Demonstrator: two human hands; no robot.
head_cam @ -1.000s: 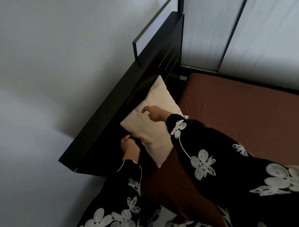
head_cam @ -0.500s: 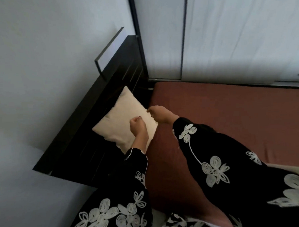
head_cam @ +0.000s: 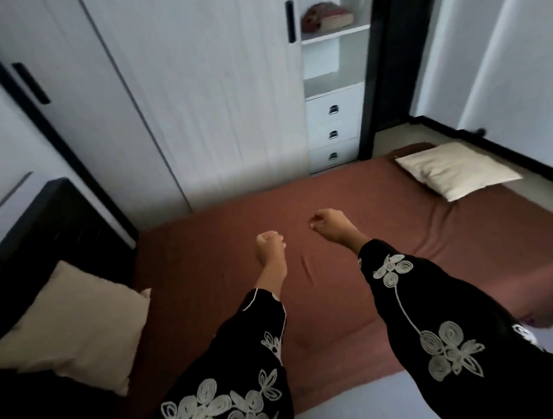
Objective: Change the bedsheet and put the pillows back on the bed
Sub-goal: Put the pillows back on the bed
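The left hand (head_cam: 269, 246) and right hand (head_cam: 328, 223) are hovering curled, empty, over the rust-brown bedsheet (head_cam: 207, 250), 1 cream fabric pillow (head_cam: 74, 326) lying by the black headboard (head_cam: 47, 225), so the far-corner cream pillow (head_cam: 457, 169) probably wants gripping at 2 corners.

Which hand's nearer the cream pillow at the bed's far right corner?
Right. The right hand is over the brown sheet, pillow up and right of it; the left hand sits farther left.

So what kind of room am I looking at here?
Most likely a bedroom: a bed in a reddish-brown sheet, a cream pillow by the dark headboard, a second pillow at the far corner, and a white wardrobe with drawers alongside.
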